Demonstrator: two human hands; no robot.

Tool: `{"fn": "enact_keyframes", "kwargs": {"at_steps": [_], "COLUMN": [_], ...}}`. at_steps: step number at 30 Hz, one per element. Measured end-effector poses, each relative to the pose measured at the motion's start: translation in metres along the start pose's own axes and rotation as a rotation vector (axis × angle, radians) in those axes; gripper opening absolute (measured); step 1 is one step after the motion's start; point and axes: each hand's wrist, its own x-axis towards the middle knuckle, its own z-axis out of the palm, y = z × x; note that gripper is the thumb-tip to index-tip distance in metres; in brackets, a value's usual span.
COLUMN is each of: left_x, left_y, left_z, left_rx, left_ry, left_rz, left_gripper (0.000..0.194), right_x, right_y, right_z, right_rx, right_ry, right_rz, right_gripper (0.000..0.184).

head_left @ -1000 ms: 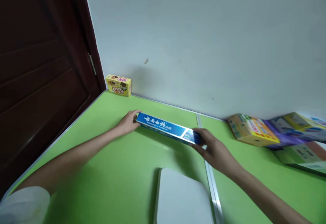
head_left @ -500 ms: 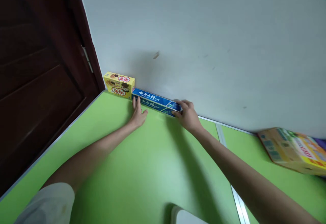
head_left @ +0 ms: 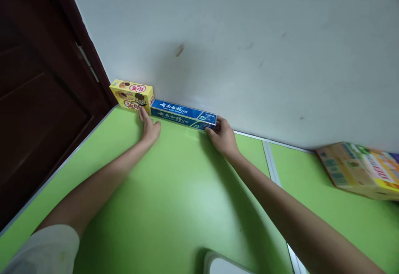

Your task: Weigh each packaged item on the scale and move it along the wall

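A long blue toothpaste box (head_left: 183, 113) lies along the foot of the wall on the green surface. Its left end meets a small yellow snack box (head_left: 132, 95), also against the wall. My right hand (head_left: 222, 135) grips the right end of the toothpaste box, thumb on the front and fingers curled round the end, partly hidden. At the yellow box's lower front, my left hand (head_left: 149, 128) reaches with outstretched fingertips that seem to touch it; the thumb is spread away and nothing is held.
A dark wooden door (head_left: 40, 70) stands at the left. The pale wall (head_left: 243, 50) rises behind the boxes. A larger colourful carton (head_left: 358, 170) sits at the right by the wall. A white rounded object (head_left: 226, 264) shows at the bottom edge. A metal strip (head_left: 271, 162) crosses the green surface (head_left: 174, 191).
My left hand has shifted left, from the front of the toothpaste box to the yellow box. My right hand stays at the toothpaste box's right end. The view has shifted slightly.
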Motion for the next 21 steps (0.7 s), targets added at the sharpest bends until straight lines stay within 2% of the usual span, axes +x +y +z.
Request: {"fn": "enact_keyframes", "kwargs": {"at_steps": [6, 11, 14, 17, 19, 21], "left_x": [0.017, 0.004, -0.022, -0.065, -0.101, -0.138], "left_y": [-0.009, -0.002, 0.01, 0.029, 0.046, 0.065], "left_z": [-0.002, -0.012, -0.022, -0.033, -0.041, -0.047], "left_rx": [0.173, 0.209, 0.254, 0.303, 0.345, 0.434], "left_ry": [-0.064, -0.125, -0.22, -0.408, -0.609, -0.859], "left_rz": [0.051, 0.082, 0.117, 0.191, 0.271, 0.381], "left_gripper": [0.101, 0.098, 0.088, 0.068, 0.059, 0.059], "right_x": [0.002, -0.008, -0.032, -0.07, -0.103, -0.139], "right_y": [-0.006, -0.018, -0.026, -0.037, -0.049, -0.066], "right_z": [-0.003, -0.012, -0.026, -0.046, -0.062, -0.077], "right_rx": [-0.061, -0.126, -0.19, -0.244, -0.259, -0.248], "right_ry": [-0.08, -0.18, -0.275, -0.424, -0.548, -0.662], "right_rz": [0.074, 0.111, 0.117, 0.077, 0.032, -0.017], "right_gripper": [0.036, 0.052, 0.059, 0.051, 0.045, 0.043]}}
